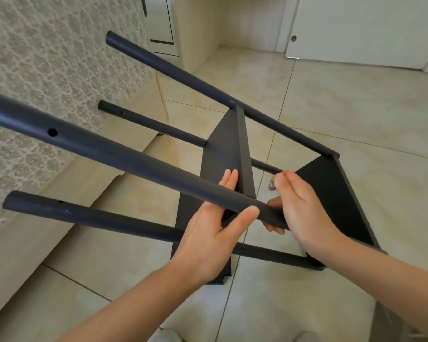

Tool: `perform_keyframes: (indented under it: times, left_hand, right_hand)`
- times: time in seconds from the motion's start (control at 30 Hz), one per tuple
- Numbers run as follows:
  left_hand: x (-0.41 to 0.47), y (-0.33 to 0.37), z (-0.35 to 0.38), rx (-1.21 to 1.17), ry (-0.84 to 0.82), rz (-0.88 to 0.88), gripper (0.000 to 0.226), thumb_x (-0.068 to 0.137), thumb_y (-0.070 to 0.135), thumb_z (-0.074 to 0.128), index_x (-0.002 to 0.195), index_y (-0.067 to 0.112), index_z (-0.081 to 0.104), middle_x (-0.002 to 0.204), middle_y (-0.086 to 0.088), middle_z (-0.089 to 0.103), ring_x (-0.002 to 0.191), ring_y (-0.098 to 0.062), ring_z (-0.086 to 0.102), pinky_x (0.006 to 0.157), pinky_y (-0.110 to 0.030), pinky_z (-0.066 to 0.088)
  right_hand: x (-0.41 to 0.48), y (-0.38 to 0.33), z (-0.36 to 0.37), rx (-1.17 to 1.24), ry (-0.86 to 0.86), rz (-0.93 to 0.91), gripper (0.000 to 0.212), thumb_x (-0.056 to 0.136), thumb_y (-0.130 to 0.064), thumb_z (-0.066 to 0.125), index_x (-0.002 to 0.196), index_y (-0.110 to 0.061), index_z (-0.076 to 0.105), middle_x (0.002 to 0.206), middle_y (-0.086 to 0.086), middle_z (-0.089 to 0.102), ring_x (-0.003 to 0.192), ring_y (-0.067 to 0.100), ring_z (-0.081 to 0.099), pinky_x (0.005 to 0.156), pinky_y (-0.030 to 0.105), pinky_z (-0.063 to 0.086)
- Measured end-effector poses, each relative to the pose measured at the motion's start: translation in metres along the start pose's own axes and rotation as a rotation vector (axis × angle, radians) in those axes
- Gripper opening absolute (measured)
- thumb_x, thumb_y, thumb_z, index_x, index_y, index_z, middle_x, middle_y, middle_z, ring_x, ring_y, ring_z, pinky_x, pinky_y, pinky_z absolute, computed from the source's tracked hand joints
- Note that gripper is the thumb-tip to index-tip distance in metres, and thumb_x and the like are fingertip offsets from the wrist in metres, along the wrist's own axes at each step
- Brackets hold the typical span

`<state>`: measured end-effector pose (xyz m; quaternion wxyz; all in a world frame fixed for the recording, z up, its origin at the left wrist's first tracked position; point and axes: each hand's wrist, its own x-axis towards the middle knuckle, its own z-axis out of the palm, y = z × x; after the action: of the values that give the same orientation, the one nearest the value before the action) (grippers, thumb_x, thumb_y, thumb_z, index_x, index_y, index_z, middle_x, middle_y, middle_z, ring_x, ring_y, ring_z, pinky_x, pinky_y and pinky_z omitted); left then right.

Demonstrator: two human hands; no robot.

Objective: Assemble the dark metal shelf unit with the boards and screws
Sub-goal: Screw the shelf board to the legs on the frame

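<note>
A partly built dark metal shelf unit [269, 127] lies on its side on a pale tiled floor [344, 102], near the floor's left edge where it meets a wall. Four round poles run from the lower right up toward the upper left, with their free ends pointing at the wall and small screw holes showing in them. Two flat dark boards stand on edge across the poles: a middle board [223, 149] near the centre, and an end board [331, 193] to its right at the poles' lower ends. The nearest pole [104, 149] crosses the view on a slant and its lower part passes between the two hands. The left hand [215, 233] holds this pole, with the thumb laid over the top and the fingers passing beneath it, their straight tips resting against the middle board. The right hand [304, 213] pinches a small silver screw [272, 183] between thumb and forefinger, just beside the middle board's edge, while its other fingers curl under the pole. The wall carries grey patterned wallpaper [47, 58] above a beige skirting. A white door [356, 28] stands at the floor's far edge.
</note>
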<state>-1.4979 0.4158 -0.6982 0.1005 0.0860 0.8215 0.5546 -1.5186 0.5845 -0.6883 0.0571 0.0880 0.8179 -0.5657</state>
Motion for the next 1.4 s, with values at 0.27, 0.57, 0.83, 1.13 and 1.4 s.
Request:
perform_keyframes:
  times: [0.27, 0.57, 0.83, 1.13, 1.4]
  left_hand:
    - [-0.016, -0.042, 0.002, -0.138, -0.017, -0.102, 0.078, 0.083, 0.067, 0.052, 0.150, 0.060, 0.012, 0.123, 0.053, 0.046, 0.119, 0.026, 0.041, 0.085, 0.007, 0.032]
    - [-0.038, -0.086, 0.007, -0.212, -0.016, -0.191, 0.073, 0.089, 0.055, 0.054, 0.152, 0.055, 0.018, 0.120, 0.054, 0.049, 0.113, 0.028, 0.046, 0.079, 0.008, 0.033]
    - [-0.058, -0.105, 0.025, -0.237, 0.016, -0.252, 0.061, 0.086, 0.069, 0.057, 0.127, 0.087, 0.015, 0.128, 0.036, 0.057, 0.122, 0.021, 0.045, 0.084, 0.007, 0.033]
    - [-0.058, -0.106, 0.021, -0.291, -0.043, -0.256, 0.058, 0.092, 0.064, 0.055, 0.127, 0.086, 0.015, 0.125, 0.059, 0.040, 0.118, 0.036, 0.031, 0.081, 0.011, 0.028]
    - [-0.072, -0.115, 0.021, -0.273, -0.062, -0.326, 0.058, 0.083, 0.069, 0.056, 0.121, 0.090, 0.017, 0.121, 0.060, 0.042, 0.112, 0.038, 0.034, 0.077, 0.011, 0.031]
  right_hand:
    - [-0.005, 0.013, 0.020, -0.209, -0.064, -0.024, 0.027, 0.105, -0.039, 0.027, 0.100, -0.021, 0.046, 0.081, 0.017, 0.060, 0.065, 0.020, 0.060, 0.064, 0.032, 0.055]
    - [-0.015, 0.030, 0.044, -0.380, -0.140, 0.010, 0.023, 0.105, -0.039, 0.025, 0.103, -0.024, 0.043, 0.079, 0.005, 0.062, 0.068, 0.016, 0.067, 0.065, 0.025, 0.058]
    - [-0.025, 0.046, 0.047, -0.513, -0.184, -0.004, 0.024, 0.105, -0.040, 0.023, 0.100, -0.025, 0.041, 0.077, 0.002, 0.063, 0.072, 0.017, 0.065, 0.079, 0.040, 0.056]
    - [-0.025, 0.055, 0.053, -0.557, -0.171, 0.001, 0.024, 0.105, -0.040, 0.021, 0.097, -0.027, 0.039, 0.074, 0.000, 0.065, 0.063, 0.012, 0.066, 0.072, 0.036, 0.056]
    - [-0.033, 0.070, 0.067, -0.623, -0.180, -0.028, 0.023, 0.104, -0.043, 0.018, 0.095, -0.030, 0.035, 0.065, -0.006, 0.059, 0.056, 0.005, 0.064, 0.057, 0.022, 0.041]
